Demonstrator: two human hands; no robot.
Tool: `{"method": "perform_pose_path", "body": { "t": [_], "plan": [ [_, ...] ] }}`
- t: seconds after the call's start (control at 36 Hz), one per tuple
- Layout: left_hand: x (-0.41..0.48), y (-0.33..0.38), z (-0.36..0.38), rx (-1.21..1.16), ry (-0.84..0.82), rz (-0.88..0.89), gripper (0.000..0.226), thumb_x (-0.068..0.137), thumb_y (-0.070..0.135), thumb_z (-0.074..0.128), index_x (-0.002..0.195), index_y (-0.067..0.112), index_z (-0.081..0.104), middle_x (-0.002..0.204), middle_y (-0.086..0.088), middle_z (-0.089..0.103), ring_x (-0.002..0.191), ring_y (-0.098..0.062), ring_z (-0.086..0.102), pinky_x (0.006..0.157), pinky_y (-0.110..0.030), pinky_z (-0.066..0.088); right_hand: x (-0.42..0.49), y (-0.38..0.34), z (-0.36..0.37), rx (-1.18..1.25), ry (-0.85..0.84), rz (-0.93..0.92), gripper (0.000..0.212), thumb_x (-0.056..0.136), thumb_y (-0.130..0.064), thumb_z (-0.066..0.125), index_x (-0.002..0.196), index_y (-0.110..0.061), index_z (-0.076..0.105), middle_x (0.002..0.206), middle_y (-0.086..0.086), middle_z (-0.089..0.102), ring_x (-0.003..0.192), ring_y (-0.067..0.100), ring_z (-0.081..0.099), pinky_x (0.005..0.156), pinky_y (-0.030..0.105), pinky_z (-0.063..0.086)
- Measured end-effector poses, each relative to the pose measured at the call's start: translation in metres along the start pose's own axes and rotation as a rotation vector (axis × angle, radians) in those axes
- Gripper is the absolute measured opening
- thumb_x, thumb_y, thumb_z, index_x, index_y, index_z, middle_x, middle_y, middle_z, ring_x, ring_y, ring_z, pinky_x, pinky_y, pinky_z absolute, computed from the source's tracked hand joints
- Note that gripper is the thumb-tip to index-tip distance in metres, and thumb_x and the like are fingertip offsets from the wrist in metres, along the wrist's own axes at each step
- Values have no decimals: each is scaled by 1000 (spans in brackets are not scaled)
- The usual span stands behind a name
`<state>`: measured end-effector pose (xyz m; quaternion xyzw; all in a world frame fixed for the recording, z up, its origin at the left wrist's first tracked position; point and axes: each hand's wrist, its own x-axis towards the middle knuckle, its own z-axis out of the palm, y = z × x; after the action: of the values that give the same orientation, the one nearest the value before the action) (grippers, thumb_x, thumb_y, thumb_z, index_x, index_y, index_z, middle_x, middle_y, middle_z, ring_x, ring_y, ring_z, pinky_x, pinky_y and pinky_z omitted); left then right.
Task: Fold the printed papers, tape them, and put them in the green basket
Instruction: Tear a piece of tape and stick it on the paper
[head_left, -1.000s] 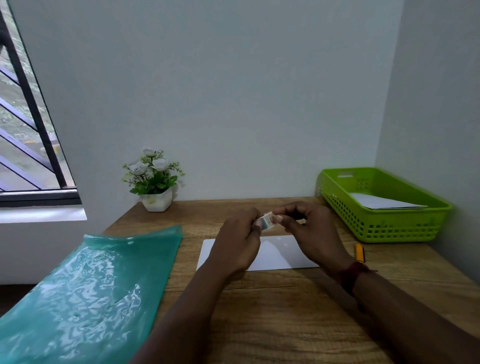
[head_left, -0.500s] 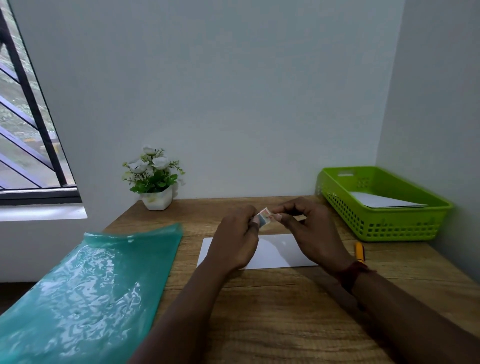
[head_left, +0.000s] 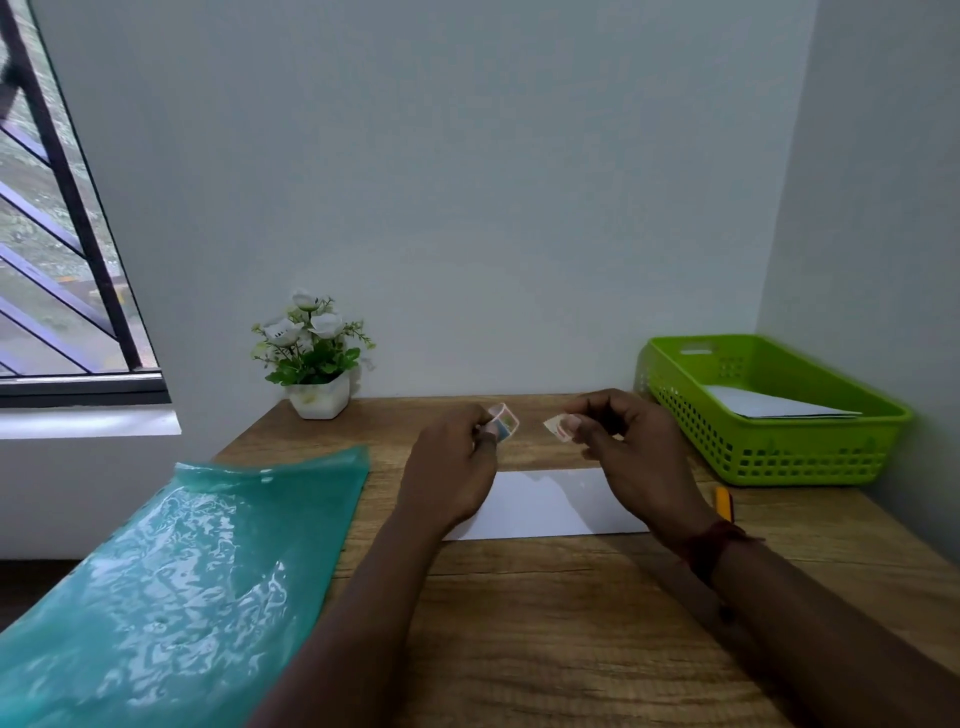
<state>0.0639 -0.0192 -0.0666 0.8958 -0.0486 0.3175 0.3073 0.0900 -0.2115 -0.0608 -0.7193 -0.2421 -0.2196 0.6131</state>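
A folded white paper (head_left: 540, 506) lies flat on the wooden desk, partly hidden behind my hands. Above it, my left hand (head_left: 457, 467) pinches a small roll of clear tape (head_left: 504, 426). A short way to the right, my right hand (head_left: 623, 452) pinches the pulled-off tape end (head_left: 558, 428) between thumb and fingertip. The green basket (head_left: 810, 457) stands at the right against the wall, with a folded white paper (head_left: 769, 408) lying inside it.
A translucent green plastic folder (head_left: 171, 582) covers the desk's left part and overhangs its edge. A white pot of artificial flowers (head_left: 317, 364) stands at the back. A yellow pen or cutter (head_left: 723, 503) lies near the basket. Walls close the back and right.
My hands were together on the tape roll. Now they have moved apart, the right hand drawing a piece of tape away to the right.
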Motion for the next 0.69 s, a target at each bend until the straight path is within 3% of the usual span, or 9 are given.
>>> {"method": "perform_pose_path", "body": {
  "t": [0.11,0.22,0.33,0.39,0.5,0.58,0.64,0.69],
  "plan": [
    [4,-18,-9,318,59,6,24,97,21,48,114,16,64,101,-8,63,91,-24,56,74,-35,46,0,-1,-3,52,4,52,16,87,-9,70,83,-25,70,79,-2,74,69,16,70,60,33,58],
    [7,-32,-17,610,50,-128,27,91,21,53,116,25,64,108,-6,62,105,-28,52,87,-41,45,4,2,-4,111,28,97,20,86,-3,70,87,-22,66,79,4,71,68,17,69,56,28,55],
    [7,-40,-19,621,-10,-274,27,90,14,56,110,27,68,118,-3,60,123,-29,46,112,-68,17,7,7,-7,75,38,116,29,85,7,66,88,-22,63,72,-5,62,69,13,65,59,28,56],
    [6,-43,-19,622,-13,-330,26,91,13,54,107,27,70,118,-2,61,125,-28,46,113,-69,5,8,10,-9,17,38,110,34,84,10,65,88,-23,61,75,-1,61,70,12,62,63,34,58],
    [3,-45,-19,592,-25,-401,24,96,24,51,106,33,71,116,-1,65,130,-27,41,112,-69,-5,10,15,-15,-105,31,113,30,82,3,72,90,-23,61,86,12,66,81,29,65,74,42,58],
    [2,-45,-18,587,-45,-433,25,97,29,51,110,38,71,116,2,66,130,-24,41,111,-69,-6,14,18,-23,-183,63,102,22,79,-2,76,91,-17,65,82,7,68,77,17,65,68,33,54],
    [2,-46,-18,595,-44,-438,26,97,29,51,113,38,70,116,3,66,129,-23,42,112,-68,-5,17,18,-28,-244,89,68,17,79,-5,77,86,-18,68,75,-4,67,68,0,60,62,18,47],
    [3,-47,-19,603,-36,-422,27,98,30,51,116,39,69,116,3,66,128,-23,43,114,-66,-6,20,17,-34,-325,121,21,16,78,-7,78,82,-21,69,74,-11,66,67,-4,59,59,8,42]
  ]
}}
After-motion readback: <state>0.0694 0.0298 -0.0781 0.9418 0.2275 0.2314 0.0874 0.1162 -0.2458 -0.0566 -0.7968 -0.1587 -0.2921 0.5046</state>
